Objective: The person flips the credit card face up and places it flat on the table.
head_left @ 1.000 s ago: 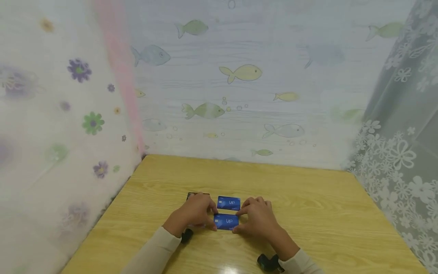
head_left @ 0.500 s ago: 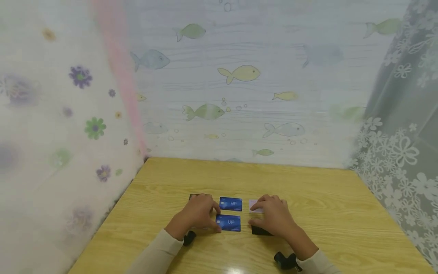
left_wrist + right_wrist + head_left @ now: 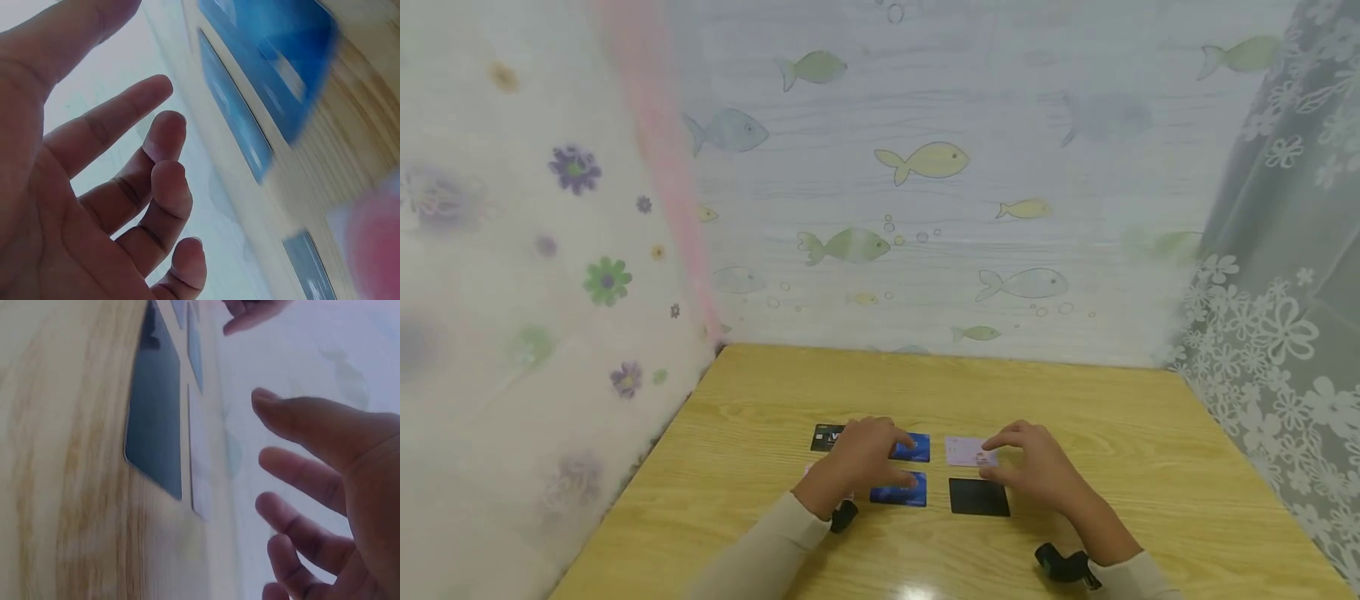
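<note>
Six-like rows aside, several flat cards lie in two rows on the table. My left hand [image 3: 863,454] hovers over the two blue VIP cards, the back one [image 3: 917,448] and the front one [image 3: 895,493], partly covering both. Its fingers are loosely bent and hold nothing in the left wrist view. Behind that hand lies a black chip card [image 3: 824,437], and a pinkish card [image 3: 381,244] is mostly hidden in the head view. My right hand [image 3: 1041,467] hangs relaxed above a pale pink card [image 3: 962,451] and a plain black card [image 3: 979,497], gripping neither.
The wood-grain table [image 3: 1120,467] runs back to a fish-patterned curtain [image 3: 880,167]. Flowered fabric [image 3: 550,333] borders the left side, and lace [image 3: 1262,358] hangs at the right. A black wrist camera [image 3: 1063,565] sits at the right sleeve.
My right hand has left the front blue card and moved right, uncovering the pale pink and black cards. My left hand has lifted and shifted right over the blue cards, revealing the black chip card.
</note>
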A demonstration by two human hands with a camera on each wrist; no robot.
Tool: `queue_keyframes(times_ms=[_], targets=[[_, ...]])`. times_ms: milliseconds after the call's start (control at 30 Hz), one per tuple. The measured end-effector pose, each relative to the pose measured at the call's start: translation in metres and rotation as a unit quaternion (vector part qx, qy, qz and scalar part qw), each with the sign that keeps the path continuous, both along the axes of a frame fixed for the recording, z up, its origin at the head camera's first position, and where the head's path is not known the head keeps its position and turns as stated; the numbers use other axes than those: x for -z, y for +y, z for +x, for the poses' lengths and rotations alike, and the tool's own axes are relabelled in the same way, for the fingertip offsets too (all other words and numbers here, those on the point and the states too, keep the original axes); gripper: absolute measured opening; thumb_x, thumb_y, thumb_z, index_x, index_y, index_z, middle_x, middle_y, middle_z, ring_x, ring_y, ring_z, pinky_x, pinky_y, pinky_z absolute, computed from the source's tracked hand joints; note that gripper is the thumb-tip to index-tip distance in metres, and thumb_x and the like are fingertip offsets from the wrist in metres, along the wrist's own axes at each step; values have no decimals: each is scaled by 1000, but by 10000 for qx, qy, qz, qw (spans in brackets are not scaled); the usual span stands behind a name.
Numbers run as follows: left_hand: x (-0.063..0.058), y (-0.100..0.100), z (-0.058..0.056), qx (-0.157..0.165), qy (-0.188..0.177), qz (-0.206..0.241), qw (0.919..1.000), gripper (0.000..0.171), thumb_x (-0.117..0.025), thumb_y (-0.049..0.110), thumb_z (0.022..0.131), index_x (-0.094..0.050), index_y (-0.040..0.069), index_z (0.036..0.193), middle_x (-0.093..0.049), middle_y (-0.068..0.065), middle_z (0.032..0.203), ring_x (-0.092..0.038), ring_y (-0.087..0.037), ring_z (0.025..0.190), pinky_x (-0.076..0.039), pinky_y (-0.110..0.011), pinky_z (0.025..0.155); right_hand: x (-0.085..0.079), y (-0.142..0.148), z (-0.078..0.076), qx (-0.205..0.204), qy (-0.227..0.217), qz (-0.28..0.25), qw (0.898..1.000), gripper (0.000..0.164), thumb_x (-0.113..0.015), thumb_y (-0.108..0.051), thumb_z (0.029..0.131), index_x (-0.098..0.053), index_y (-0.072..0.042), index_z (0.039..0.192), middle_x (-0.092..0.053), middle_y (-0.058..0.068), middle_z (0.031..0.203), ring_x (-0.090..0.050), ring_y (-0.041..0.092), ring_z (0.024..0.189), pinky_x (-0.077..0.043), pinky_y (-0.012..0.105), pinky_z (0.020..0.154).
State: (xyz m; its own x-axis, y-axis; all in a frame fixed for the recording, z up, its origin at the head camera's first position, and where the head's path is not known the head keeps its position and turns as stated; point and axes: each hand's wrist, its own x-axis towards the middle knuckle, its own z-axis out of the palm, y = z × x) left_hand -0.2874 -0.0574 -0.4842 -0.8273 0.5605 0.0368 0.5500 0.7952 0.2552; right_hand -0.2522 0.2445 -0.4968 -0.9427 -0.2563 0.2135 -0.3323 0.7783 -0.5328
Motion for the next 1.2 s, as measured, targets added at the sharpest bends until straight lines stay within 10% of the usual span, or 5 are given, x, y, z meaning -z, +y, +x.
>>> queue_keyframes(times_ms=[233, 500, 1200], targets=[[3, 30, 2, 35, -279, 314, 9991, 42, -87, 55, 78, -80, 29, 111, -74, 11, 115, -68, -11, 99, -55, -43, 90, 8, 23, 1, -271, -603, -731, 9951, 46, -86, -45, 84, -75, -18, 120, -64, 5, 116, -60, 24, 104, -54, 39, 80], [6, 56, 3, 61, -438, 444, 9980, 44, -92, 55, 71, -82, 27, 104, -76, 12, 112, -68, -9, 95, -55, -31, 76, 15, 44, -2, -972, -1374, -1496, 9743, 43, -85, -27, 87, -71, -10, 124, -62, 14, 124, -58, 27, 105, -54, 29, 81], [13, 69, 12, -154, -657, 156, 9976, 38, -94, 54, 67, -81, 33, 97, -73, 13, 113, -67, -14, 111, -48, -49, 103, 12, 38, -1, -844, -1504, -564, 9834, 44, -94, -32, 74, -75, -21, 113, -63, 2, 108, -56, 19, 91, -51, 26, 75]])
